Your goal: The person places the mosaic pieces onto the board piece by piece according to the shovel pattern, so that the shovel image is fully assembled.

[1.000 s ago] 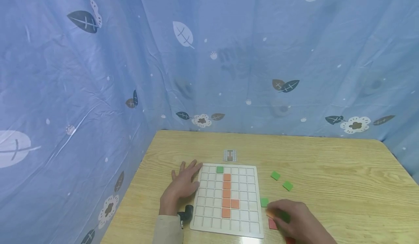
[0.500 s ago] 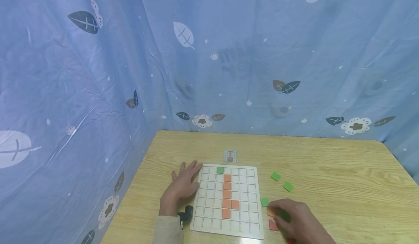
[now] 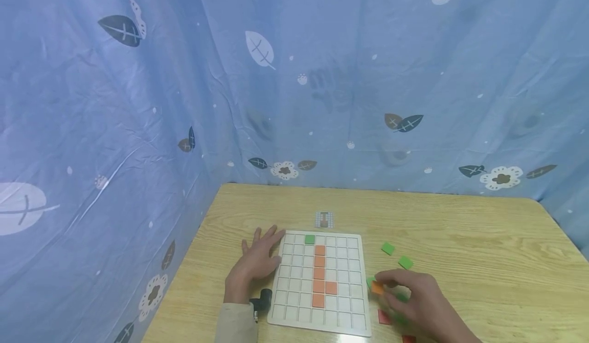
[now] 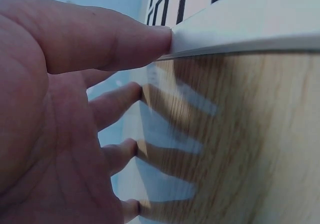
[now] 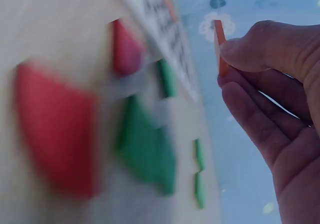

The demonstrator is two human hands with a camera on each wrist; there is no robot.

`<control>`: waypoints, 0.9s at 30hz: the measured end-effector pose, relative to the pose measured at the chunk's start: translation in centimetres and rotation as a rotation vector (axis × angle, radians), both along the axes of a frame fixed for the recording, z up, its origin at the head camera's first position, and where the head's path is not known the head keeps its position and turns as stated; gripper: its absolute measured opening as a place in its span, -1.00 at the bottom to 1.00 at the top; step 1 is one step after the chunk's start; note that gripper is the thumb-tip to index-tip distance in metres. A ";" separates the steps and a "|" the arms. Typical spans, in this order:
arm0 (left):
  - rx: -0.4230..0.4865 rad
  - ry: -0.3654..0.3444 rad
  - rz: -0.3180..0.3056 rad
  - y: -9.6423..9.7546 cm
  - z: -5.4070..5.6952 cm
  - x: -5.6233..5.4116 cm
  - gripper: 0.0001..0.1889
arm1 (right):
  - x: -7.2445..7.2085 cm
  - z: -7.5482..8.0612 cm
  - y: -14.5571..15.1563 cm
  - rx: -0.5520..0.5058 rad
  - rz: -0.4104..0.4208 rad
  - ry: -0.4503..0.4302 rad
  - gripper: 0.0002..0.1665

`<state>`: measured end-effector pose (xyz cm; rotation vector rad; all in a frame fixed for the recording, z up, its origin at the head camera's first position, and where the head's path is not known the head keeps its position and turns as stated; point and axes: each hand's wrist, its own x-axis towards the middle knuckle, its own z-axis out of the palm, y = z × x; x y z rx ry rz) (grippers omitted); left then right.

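Observation:
A thin orange square tile [image 3: 377, 287] is pinched between the thumb and fingers of my right hand [image 3: 416, 294]; the right wrist view shows the tile [image 5: 220, 46] held on edge, up off the table. Left of it lies a white grid board [image 3: 340, 312]. Several orange tiles [image 3: 319, 273] form a column on it, with one more orange tile [image 3: 331, 288] beside the column and a green tile [image 3: 310, 239] in the top row. My left hand [image 3: 255, 261] rests at the board's left edge, fingers spread on the table, thumb [image 4: 155, 36] against the board's side.
Loose green tiles [image 3: 405, 262] lie right of the board, one green tile [image 3: 369, 281] close to its edge. Red tiles [image 3: 384, 317] lie nearer the front, partly under my right hand. A small printed card [image 3: 324, 220] sits behind the board. A blue patterned curtain [image 3: 349, 103] surrounds the table.
My right hand has raised the orange tile off the table and shifted it slightly up and away, uncovering more of the red tiles. The left hand and board stay where they were.

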<state>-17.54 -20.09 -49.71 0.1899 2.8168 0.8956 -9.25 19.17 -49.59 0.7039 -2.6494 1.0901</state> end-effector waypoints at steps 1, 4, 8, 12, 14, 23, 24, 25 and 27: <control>0.000 -0.001 -0.002 0.0 0.0 0.0 -0.23 | -0.2 0.2 -0.2 -0.003 0.008 0.046 -0.48; 0.001 0.001 -0.006 0.0 0.0 0.0 -0.23 | -0.9 1.0 -0.9 -0.012 0.012 0.103 -0.44; -0.001 0.001 -0.009 0.1 0.1 0.0 -0.23 | -1.5 2.2 -1.9 -0.019 -0.006 0.049 -0.47; 0.003 -0.001 -0.011 0.1 0.2 0.1 -0.24 | -2.2 2.9 -3.1 -0.028 -0.004 0.045 -0.50; 0.005 -0.001 -0.011 0.1 0.2 0.1 -0.24 | -2.4 3.1 -3.8 -0.053 0.015 0.062 -0.51; 0.003 -0.007 -0.005 0.1 0.0 0.0 -0.24 | -3.2 3.3 -7.2 -0.106 0.099 0.010 -0.58; 0.004 -0.007 -0.005 0.1 0.0 0.0 -0.24 | -3.3 3.1 -7.5 -0.109 0.109 0.006 -0.58; 0.004 -0.008 -0.004 0.1 0.0 0.0 -0.24 | -3.4 3.0 -7.8 -0.114 0.117 0.008 -0.59; 0.002 -0.006 -0.004 0.0 0.1 0.0 -0.24 | -3.7 2.7 -8.3 -0.123 0.133 0.023 -0.60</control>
